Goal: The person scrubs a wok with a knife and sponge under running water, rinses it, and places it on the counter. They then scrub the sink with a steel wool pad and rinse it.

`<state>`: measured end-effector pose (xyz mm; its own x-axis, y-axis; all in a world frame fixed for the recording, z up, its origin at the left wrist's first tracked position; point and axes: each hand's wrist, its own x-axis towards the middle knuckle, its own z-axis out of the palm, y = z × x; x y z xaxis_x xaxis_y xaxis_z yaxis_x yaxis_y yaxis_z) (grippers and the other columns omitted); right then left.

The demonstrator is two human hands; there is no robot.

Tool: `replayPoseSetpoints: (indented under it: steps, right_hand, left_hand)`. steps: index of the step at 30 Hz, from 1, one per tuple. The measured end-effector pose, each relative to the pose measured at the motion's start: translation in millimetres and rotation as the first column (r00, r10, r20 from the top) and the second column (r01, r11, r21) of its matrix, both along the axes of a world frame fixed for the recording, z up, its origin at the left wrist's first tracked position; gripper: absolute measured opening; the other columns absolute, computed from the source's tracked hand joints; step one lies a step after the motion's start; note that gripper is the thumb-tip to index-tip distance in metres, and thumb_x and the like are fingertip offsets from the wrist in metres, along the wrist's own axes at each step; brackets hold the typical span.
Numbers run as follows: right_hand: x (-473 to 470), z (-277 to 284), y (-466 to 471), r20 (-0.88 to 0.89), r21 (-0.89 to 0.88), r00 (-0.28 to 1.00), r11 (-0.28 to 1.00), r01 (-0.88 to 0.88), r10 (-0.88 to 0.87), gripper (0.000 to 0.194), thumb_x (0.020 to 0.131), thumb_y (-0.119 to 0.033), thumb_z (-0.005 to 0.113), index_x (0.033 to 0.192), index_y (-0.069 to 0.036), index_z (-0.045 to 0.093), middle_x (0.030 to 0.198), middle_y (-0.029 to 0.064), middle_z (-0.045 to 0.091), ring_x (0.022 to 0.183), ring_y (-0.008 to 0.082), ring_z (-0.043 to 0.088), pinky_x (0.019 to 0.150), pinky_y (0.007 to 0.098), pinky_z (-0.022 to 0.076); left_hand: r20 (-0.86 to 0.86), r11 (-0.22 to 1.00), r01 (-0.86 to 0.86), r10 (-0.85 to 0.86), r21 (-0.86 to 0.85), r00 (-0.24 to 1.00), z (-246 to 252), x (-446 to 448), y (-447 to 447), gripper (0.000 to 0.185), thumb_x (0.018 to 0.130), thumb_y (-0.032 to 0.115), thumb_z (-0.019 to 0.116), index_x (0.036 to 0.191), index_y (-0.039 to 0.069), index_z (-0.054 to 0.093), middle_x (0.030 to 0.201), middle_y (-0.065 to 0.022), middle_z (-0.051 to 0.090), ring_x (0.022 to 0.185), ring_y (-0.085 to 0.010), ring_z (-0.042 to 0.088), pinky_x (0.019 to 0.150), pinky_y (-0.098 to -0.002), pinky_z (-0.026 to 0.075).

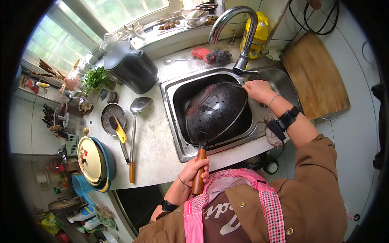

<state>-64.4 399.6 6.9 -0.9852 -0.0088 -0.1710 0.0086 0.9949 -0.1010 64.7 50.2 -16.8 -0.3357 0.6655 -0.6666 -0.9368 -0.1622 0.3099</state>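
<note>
A black wok point(217, 112) is tipped over the left basin of a stainless steel sink point(170, 127), its dark, wet-looking underside facing up towards me. My left hand point(196, 171) is closed around the wok's long wooden handle point(199, 170), near the counter's front edge. At the far side, my right hand point(259, 90) grips the small black ear handle point(235, 84). The chrome faucet point(249, 36) arches behind the wok, with its lever close to my right hand. Whatever lies beneath the wok in the basin is mostly hidden.
Left on the counter are a metal spatula point(133, 133), a yellow-handled brush point(119, 130) on a round pan point(110, 111), a lidded pot point(89, 161) and a dark bin-like container point(133, 68). A wooden cutting board point(317, 76) leans at right; a yellow bottle point(259, 35) stands behind the faucet.
</note>
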Motion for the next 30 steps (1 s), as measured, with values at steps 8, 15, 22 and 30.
replayPoseSetpoints:
  steps: [8,15,22,30]
  right_hand:
    - [-34.3,-28.6,0.0,-0.064,0.153,0.997,0.988,-0.033,0.043,0.029,0.089,-0.031,0.047,0.081,-0.008,0.062,0.079,0.0164,0.065,0.076,0.035,0.064,0.069,0.0469,0.0497]
    - [-21.3,-37.3,-4.6,-0.227,0.112,0.964,0.987,-0.115,0.138,0.04,0.093,-0.038,0.044,0.073,-0.008,0.06,0.067,0.019,0.062,0.065,0.0375,0.062,0.057,0.0473,0.0498]
    - [-16.8,-22.5,-10.2,-0.167,0.144,0.95,0.96,-0.24,0.262,0.041,0.095,-0.038,0.041,0.072,-0.007,0.056,0.065,0.0189,0.061,0.063,0.0379,0.061,0.054,0.048,0.0482]
    - [-1.5,-7.9,-23.1,-0.173,0.034,0.934,0.95,-0.31,0.312,0.04,0.094,-0.039,0.042,0.075,-0.008,0.057,0.065,0.0181,0.061,0.065,0.038,0.061,0.055,0.0489,0.0475]
  left_hand:
    - [0.043,1.0,-0.004,0.005,-0.024,0.999,-3.9,4.1,-2.9,0.015,0.087,0.017,0.06,0.09,0.011,0.046,0.066,-0.0015,0.047,0.042,-0.0112,0.043,0.04,-0.0293,0.041]
    - [0.017,0.998,-0.028,0.029,-0.058,0.999,-2.4,4.6,-0.4,0.02,0.083,0.017,0.064,0.093,0.01,0.048,0.065,-0.0016,0.05,0.043,-0.0124,0.049,0.039,-0.0302,0.044]
    - [0.015,0.999,-0.05,0.05,-0.021,0.999,-5.9,5.7,-0.8,0.02,0.083,0.017,0.063,0.091,0.009,0.047,0.066,-0.0019,0.051,0.044,-0.0126,0.05,0.039,-0.0309,0.045]
    - [0.005,0.998,-0.051,0.051,-0.024,0.999,-4.0,4.7,1.2,0.021,0.083,0.017,0.064,0.088,0.008,0.046,0.065,-0.0021,0.05,0.043,-0.013,0.05,0.039,-0.0316,0.046]
